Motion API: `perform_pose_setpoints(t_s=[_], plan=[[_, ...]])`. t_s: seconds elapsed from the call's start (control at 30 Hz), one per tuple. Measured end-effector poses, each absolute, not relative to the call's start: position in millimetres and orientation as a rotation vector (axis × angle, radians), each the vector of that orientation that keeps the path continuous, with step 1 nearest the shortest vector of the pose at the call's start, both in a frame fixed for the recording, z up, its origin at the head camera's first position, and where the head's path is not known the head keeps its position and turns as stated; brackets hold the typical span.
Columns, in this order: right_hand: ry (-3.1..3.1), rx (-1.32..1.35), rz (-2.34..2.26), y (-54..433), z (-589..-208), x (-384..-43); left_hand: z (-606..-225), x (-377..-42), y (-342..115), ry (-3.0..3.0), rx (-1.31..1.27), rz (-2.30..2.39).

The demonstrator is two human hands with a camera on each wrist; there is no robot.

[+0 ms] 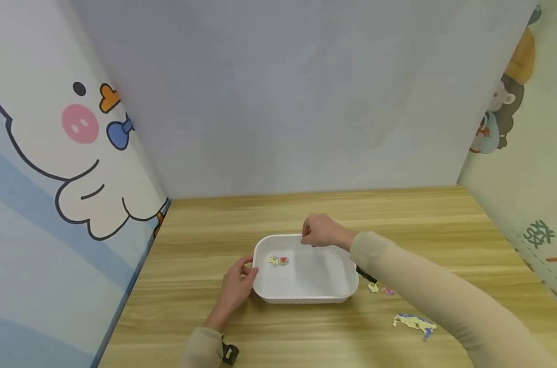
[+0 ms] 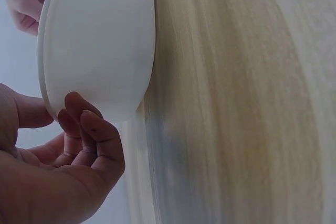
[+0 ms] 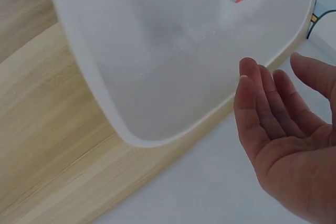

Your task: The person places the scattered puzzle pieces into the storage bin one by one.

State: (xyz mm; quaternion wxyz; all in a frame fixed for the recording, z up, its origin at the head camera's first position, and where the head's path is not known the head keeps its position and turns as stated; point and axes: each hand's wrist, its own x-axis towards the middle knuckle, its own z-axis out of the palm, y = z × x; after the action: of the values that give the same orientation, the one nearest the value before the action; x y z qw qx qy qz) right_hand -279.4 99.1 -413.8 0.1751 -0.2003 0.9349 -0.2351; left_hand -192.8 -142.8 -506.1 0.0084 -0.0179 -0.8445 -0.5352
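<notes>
A white plastic basin (image 1: 306, 299) sits on the wooden table. My left hand (image 1: 238, 282) grips its left end; in the left wrist view the left hand (image 2: 68, 166) has its thumb at the rim and its curled fingers against the outer wall. Over the far rim hovers my right hand (image 1: 322, 231). Seen in the right wrist view, the right hand (image 3: 294, 129) has loosely bent fingers, the thumb stands apart, and nothing shows between them. Inside the basin, toward the left, lie a small yellowish flat piece (image 1: 273, 261) and a red-and-green one (image 1: 284, 260) side by side.
To the right of the basin, a small yellow piece (image 1: 373, 287) and a pink-purple piece (image 1: 387, 291) lie on the table (image 1: 205, 220). Nearer the front is a longer yellow-and-blue flat piece (image 1: 415, 322), close to my right sleeve (image 1: 425, 276). Printed cloths hang at both sides.
</notes>
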Motion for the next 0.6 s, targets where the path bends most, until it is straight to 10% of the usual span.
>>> perform_pose_setpoints(t_s=[0.6], plan=[[2.705,-0.462,-0.871,196.4,-423.0,-291.4,-504.5,-192.6,-144.3,-2.68,-0.045,-1.653]])
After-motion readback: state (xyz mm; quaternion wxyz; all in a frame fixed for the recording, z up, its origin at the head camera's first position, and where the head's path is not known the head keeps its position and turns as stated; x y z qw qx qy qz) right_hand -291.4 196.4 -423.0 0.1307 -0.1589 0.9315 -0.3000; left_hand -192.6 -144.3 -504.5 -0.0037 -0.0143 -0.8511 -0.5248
